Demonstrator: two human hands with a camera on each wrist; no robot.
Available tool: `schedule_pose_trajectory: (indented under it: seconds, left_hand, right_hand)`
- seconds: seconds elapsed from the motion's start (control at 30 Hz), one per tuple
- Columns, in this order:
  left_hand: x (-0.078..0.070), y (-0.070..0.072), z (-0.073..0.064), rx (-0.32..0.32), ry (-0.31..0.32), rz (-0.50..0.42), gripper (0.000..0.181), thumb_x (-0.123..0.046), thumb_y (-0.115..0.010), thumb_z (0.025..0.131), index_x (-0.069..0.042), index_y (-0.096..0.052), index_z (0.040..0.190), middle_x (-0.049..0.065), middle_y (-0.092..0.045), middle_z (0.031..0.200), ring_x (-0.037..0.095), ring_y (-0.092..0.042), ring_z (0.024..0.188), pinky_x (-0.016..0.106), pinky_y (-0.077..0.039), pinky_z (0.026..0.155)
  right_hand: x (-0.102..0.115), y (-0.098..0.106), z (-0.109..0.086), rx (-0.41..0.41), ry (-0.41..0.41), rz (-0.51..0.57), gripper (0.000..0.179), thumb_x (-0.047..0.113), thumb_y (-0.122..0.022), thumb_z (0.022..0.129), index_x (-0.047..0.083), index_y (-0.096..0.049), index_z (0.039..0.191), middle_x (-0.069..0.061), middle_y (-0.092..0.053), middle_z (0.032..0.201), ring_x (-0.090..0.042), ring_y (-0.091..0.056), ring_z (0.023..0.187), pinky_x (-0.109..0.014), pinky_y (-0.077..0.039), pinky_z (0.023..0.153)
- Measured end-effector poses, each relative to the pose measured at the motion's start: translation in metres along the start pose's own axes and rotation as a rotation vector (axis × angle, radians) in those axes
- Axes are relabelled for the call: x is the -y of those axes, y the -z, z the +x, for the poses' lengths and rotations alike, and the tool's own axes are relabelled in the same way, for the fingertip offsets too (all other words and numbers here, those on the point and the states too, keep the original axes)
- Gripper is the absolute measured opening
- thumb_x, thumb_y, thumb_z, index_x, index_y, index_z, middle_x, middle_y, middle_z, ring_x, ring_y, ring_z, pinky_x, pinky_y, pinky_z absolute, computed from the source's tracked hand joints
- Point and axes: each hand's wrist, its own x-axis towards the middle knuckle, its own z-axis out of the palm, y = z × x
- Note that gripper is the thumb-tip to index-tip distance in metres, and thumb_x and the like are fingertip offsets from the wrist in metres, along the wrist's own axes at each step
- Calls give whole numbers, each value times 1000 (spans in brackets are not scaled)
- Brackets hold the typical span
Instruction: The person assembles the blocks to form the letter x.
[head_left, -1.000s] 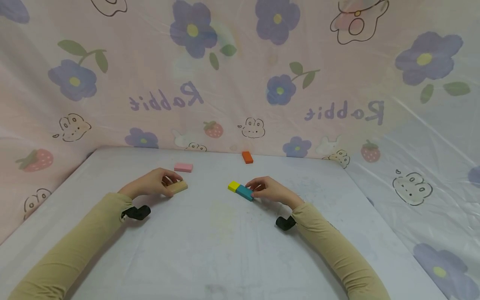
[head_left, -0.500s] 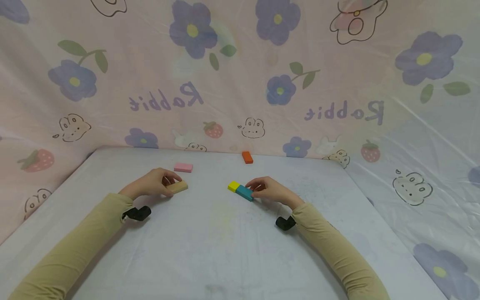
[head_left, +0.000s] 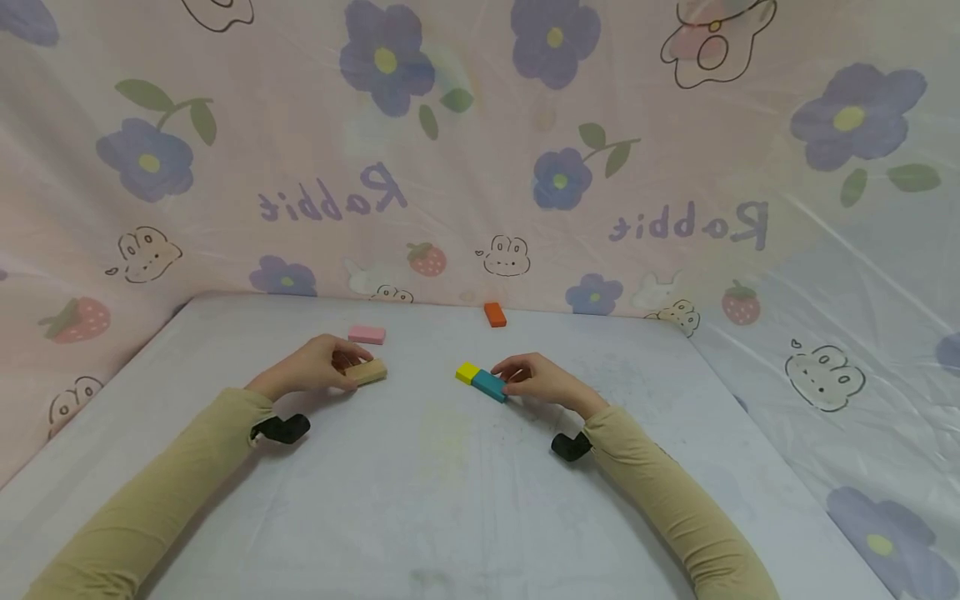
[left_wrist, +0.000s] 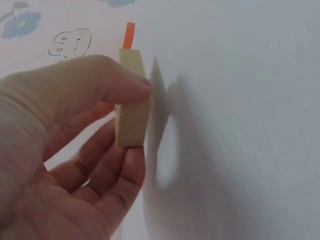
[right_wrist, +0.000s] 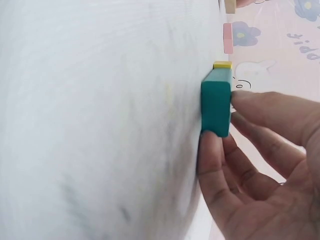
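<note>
My left hand (head_left: 324,367) pinches a plain wooden block (head_left: 367,372) between thumb and fingers. In the left wrist view that wooden block (left_wrist: 132,120) is held a little off the table, its shadow beside it. To the right, my right hand (head_left: 542,382) has its fingers around the near end of a teal block (head_left: 490,385). A yellow block (head_left: 468,372) lies end to end with the teal one, touching it. The right wrist view shows the teal block (right_wrist: 216,107) close up, with fingertips at its sides and the yellow block (right_wrist: 222,64) behind.
A pink block (head_left: 367,335) lies just beyond my left hand. Farther back, near the table's rear edge, is an orange block (head_left: 495,315). A printed cloth (head_left: 465,167) hangs behind the white table (head_left: 420,500) and along its sides.
Over the last half second my left hand has moved slightly to the right, carrying the wooden block. The right hand and the teal and yellow blocks have stayed where they were.
</note>
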Motion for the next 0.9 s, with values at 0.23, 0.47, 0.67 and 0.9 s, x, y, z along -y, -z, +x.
schedule_pose_trajectory:
  seconds: [0.23,0.47,0.67,0.9]
  left_hand:
    - [-11,-6,6,-37,-51,-72,44,-5,-79,75,-1,-66,117,9,-65,100,22,-59,90,34,-51,80]
    - [-19,-15,11,-38,-54,-134,44,-2,-78,76,-1,-66,117,9,-64,100,22,-60,89,29,-52,78]
    - [-23,-24,16,-13,-86,-142,43,-2,-80,74,1,-67,115,9,-65,101,22,-60,88,31,-53,78]
    - [-36,-39,22,33,-104,-112,42,-5,-81,72,-1,-69,112,4,-66,93,18,-61,83,30,-52,75]
  right_hand:
    - [-1,0,1,-5,4,-3,33,10,-65,90,9,-63,123,-6,-62,111,-21,-58,98,-34,-47,84]
    - [-2,0,1,-1,8,-8,33,10,-65,90,9,-63,123,-6,-61,110,-21,-57,98,-34,-47,84]
    - [-3,0,1,-2,2,-16,33,9,-65,90,9,-63,123,-5,-62,110,-20,-57,99,-34,-47,84]
    - [-3,0,1,-2,8,-20,32,10,-65,90,10,-64,122,-4,-62,109,-20,-58,97,-33,-47,83]
